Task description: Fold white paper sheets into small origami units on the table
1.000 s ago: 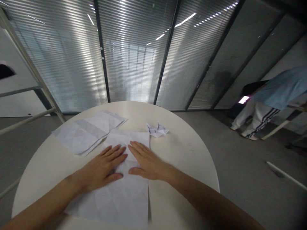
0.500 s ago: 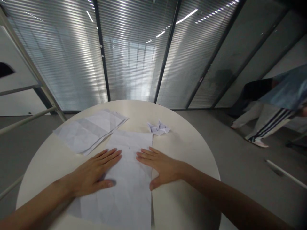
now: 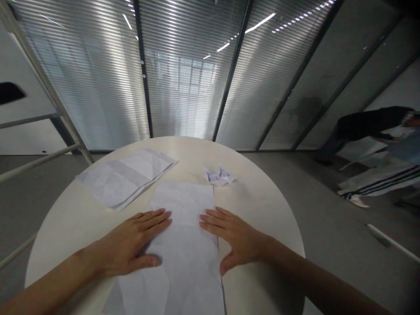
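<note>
A white sheet of paper (image 3: pixel 183 253) with crease marks lies on the round table in front of me, its near end running out of view. My left hand (image 3: pixel 136 238) rests flat on its left side, fingers stretched out and thumb apart. On the right edge of the sheet lies my right hand (image 3: pixel 232 236), also flat, its fingertips on the paper and its thumb at the edge. Beyond the right hand stands a small folded paper shape (image 3: pixel 219 176) with pointed corners. Several creased sheets (image 3: pixel 127 177) lie stacked at the back left.
The round white table (image 3: pixel 265 205) ends in a curved edge. A whiteboard stand (image 3: pixel 74 140) is close on the left. Glass panels with blinds (image 3: pixel 179 87) rise behind. At the far right are people, one in striped trousers (image 3: pixel 387 181).
Both hands and the sheet have shifted slightly nearer to me and to the right. My hands are a little further apart. At the right, the person in striped trousers has moved and another shows.
</note>
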### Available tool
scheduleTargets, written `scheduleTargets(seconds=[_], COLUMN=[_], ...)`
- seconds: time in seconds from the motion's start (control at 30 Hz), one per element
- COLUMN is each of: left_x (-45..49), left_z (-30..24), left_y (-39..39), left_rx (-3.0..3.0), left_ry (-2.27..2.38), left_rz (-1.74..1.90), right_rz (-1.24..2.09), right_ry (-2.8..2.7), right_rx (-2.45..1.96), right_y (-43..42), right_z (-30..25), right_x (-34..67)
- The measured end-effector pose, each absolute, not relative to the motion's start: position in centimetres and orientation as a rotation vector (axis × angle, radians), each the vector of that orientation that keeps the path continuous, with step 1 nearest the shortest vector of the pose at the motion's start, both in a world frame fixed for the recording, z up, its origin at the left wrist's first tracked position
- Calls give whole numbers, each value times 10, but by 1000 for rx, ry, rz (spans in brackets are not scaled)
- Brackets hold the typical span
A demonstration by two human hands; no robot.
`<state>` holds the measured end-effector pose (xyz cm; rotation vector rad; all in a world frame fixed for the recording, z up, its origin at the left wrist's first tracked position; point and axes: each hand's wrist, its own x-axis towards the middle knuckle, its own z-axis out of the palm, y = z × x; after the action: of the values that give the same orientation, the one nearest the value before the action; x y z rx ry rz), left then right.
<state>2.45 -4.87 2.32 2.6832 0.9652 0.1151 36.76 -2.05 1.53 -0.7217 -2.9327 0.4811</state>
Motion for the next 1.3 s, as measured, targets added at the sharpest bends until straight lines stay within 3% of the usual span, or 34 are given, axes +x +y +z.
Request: scheduleTargets(seconds=[0.23,0.57,1.07,1.3], left_x=[4,12,14,5], left_z=[21,23,23,6], left_y=[-41,-47,-44,-39], left_rx=[2491,2604,2604,2332], left_ry=[939,938,921,1045], left_rz=[277,187,219,495], right_rz=[513,701,287,357], right_ry=[-2889,-2838,-2746,-2488], right_rx=[-786,-942,-998,-1017], right_y=[-21,-18,-19,-15], right_z=[11,22,0,-7], right_x=[381,387,375,367])
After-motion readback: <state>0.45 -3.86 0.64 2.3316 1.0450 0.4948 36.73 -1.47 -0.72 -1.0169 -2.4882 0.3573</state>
